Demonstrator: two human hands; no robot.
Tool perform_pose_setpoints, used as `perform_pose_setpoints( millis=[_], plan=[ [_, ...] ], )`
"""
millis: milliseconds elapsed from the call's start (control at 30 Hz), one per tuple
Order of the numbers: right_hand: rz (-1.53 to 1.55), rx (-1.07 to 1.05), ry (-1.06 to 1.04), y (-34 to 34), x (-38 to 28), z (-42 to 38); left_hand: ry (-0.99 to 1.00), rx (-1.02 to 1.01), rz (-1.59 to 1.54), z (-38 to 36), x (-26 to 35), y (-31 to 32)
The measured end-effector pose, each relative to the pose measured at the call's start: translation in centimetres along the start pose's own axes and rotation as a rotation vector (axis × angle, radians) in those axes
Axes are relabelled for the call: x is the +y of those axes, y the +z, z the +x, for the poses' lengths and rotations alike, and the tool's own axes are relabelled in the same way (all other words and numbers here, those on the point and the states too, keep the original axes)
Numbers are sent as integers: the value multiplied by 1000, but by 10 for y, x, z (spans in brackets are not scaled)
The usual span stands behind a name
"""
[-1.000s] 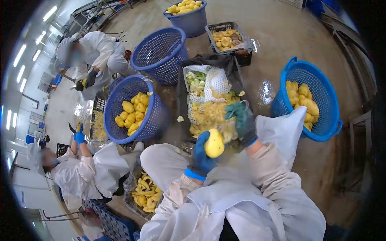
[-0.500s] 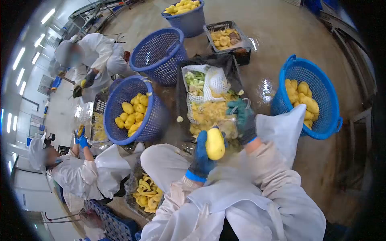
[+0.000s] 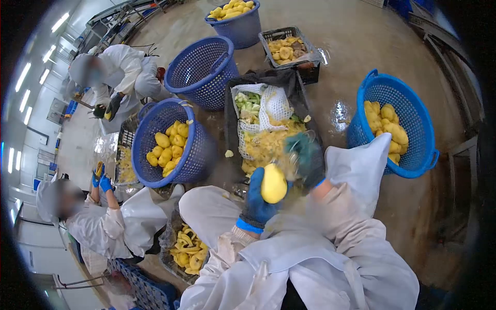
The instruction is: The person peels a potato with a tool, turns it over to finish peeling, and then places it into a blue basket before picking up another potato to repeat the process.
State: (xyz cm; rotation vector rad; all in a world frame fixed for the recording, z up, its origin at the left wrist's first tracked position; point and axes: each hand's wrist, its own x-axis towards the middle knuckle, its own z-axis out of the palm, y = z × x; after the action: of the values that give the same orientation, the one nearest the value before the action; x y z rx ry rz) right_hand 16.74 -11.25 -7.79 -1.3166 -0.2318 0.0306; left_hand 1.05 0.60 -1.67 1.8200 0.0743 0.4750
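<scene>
In my blue-gloved left hand [image 3: 258, 200] lies a smooth yellow peeled fruit, probably a mango [image 3: 274, 184], with the fingers wrapped round its lower left side. My right hand [image 3: 305, 156], in a dark green glove, is just right of the fruit and smeared by motion. Its fingers look curled round something, and a thin shiny edge shows by them, too blurred to name. Beneath both hands stands a black-lined crate [image 3: 310, 101] holding yellow peelings [image 3: 271, 147], white foam netting [image 3: 276, 106] and pale green scraps [image 3: 249, 107].
Right of me, a blue basket [image 3: 424, 111] holds yellow fruit. Left, a purple-blue basket [image 3: 199, 150] holds more; others stand behind it. A black crate [image 3: 310, 75] of scraps stands beyond, and a crate of yellow peelings [image 3: 188, 250] near my left leg. Two co-workers [image 3: 98, 227] [image 3: 129, 67] work at left.
My left hand has tilted the fruit and shifted it slightly left. My right hand has moved a little down and left and become more blurred.
</scene>
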Motion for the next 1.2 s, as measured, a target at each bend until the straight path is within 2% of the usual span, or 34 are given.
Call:
perform_pose_setpoints(
  millis=[33,67,133,167,233,267,300,333,367,433,467,533,600,633,700,800,900,967,1000,1067,1133,1167,1200],
  plan=[
    [-37,50,13,-11,-10,12,-155,-2,-227,4,19,2],
    [141,58,90,-7,-28,15,-305,-3,-453,11,37,2],
    [480,70,262,-1,-59,11,-457,11,-651,10,43,2],
    [267,47,164,14,-81,-1,-448,19,-620,9,36,2],
    [133,-173,93,24,-96,-19,-263,-5,-347,3,25,-3],
    [67,-282,60,26,-98,-25,-84,-33,-106,-1,21,-7],
    [-176,-428,-375,29,-88,-25,14,-60,-31,-3,16,-8],
    [-81,-335,-226,22,-54,-17,113,-80,42,-4,13,-8],
    [15,-242,-77,8,-6,-4,128,-103,-50,-5,9,-6],
    [-47,-87,14,0,-33,8,-139,-77,-435,-7,4,-5],
    [48,-62,54,5,-46,9,-422,-31,-724,-5,5,-7],
    [222,-14,159,8,-56,-1,-709,-34,-1059,-6,11,-8],
    [-152,-107,-136,3,-8,4,-677,-164,-1148,12,41,-7],
    [-153,-51,-90,-1,11,7,-646,-185,-1096,9,41,-7],
    [186,47,77,-1,-32,9,-566,-220,-988,5,41,-8],
    [347,12,256,-3,-33,1,-568,-133,-796,5,50,-8],
    [-180,-146,-182,0,-24,-2,-474,-134,-596,2,28,-3],
    [-30,-14,53,-3,-30,5,-392,-121,-501,-1,23,-5],
    [70,0,65,0,-31,7,-352,-117,-452,-2,21,-9],
    [251,29,114,4,-56,-3,-399,-106,-561,-4,30,-10],
    [12,-114,-3,4,-35,-4,-528,-110,-864,6,40,-8],
    [-56,-102,-81,9,-28,-5,-553,-141,-1046,7,40,-5],
    [87,-45,20,5,-24,-4,-616,-98,-1106,5,39,-2]
  ],
)
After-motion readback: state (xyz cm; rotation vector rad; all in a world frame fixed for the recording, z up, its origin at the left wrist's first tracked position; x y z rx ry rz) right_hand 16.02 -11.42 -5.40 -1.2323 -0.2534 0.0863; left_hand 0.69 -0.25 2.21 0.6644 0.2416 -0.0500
